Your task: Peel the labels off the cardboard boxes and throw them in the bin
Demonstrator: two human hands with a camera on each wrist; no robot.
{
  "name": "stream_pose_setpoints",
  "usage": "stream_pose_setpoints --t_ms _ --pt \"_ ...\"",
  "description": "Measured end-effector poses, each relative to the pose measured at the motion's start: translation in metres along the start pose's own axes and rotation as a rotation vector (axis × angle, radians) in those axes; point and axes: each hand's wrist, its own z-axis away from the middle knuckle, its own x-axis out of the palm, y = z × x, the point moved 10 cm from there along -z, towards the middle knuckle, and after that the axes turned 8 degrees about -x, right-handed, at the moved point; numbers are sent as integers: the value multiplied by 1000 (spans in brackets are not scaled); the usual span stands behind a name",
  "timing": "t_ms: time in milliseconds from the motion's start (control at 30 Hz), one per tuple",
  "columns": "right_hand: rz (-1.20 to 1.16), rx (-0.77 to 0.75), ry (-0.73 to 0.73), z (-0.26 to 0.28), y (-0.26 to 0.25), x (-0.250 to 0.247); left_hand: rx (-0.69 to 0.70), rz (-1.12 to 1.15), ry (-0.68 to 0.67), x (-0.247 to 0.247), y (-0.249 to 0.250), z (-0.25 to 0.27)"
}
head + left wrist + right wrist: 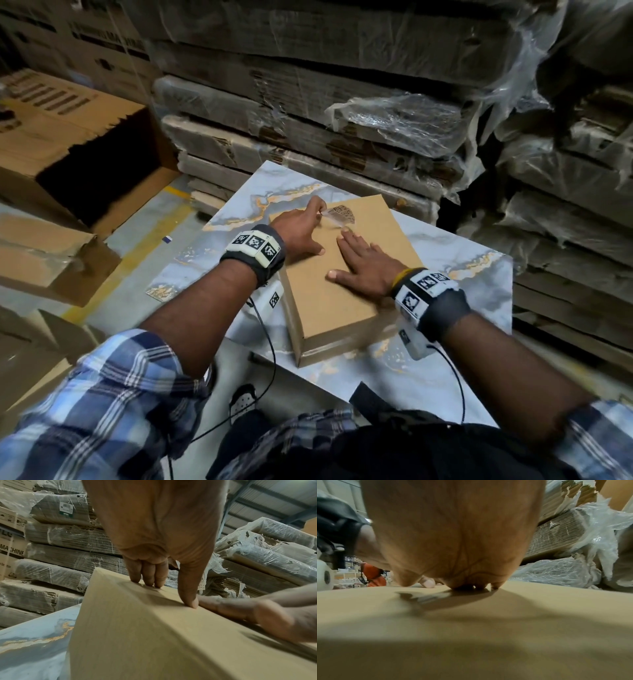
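Observation:
A plain brown cardboard box (pixel 329 308) lies flat on the marble-patterned table (pixel 445 383). Near its far end is a printed label (pixel 344 214) whose left edge is lifted off the cardboard. My left hand (pixel 301 233) holds that lifted edge with its fingertips, and its thumb rests on the box top. From the left wrist, the thumb and three fingers of this hand (pixel 154 534) touch the box (pixel 137 635), with a strip of the label (pixel 202 582) behind the thumb. My right hand (pixel 366 270) lies flat on the box top (pixel 471 628), fingers straight, pressing it down.
Plastic-wrapped stacks of flattened cardboard (pixel 342 113) stand close behind and to the right of the table. A large open carton (pixel 85 154) lies on its side at the left, with more cartons on the floor. A person in orange (pixel 373 574) is far off.

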Motion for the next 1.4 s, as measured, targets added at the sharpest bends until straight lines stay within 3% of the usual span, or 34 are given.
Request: stream_pose_setpoints --t_ms 100,267,467,600,700,900,967,1133,1333,1400 --pt "7 -25 22 -5 -15 3 -3 -3 2 0 -1 2" --pt "21 -176 -96 45 -25 31 7 0 15 2 -4 2" --pt "1 8 -30 -1 0 -3 5 -10 2 1 -1 -2" --pt "2 -102 -61 22 -32 19 5 -16 20 3 -4 0" --pt "3 -165 -99 53 -28 32 6 -6 27 4 -6 0" --pt "-7 22 -16 4 4 -1 10 -6 19 2 -3 -2" --pt "-1 -9 -1 1 -8 2 11 -8 25 1 -4 -1" --pt "21 -168 -85 53 -25 35 10 10 35 4 -7 0" --pt "-19 10 -10 3 1 0 0 -2 17 3 -5 -4" --pt "-14 -2 -3 -5 -8 0 4 0 24 2 -5 -3"
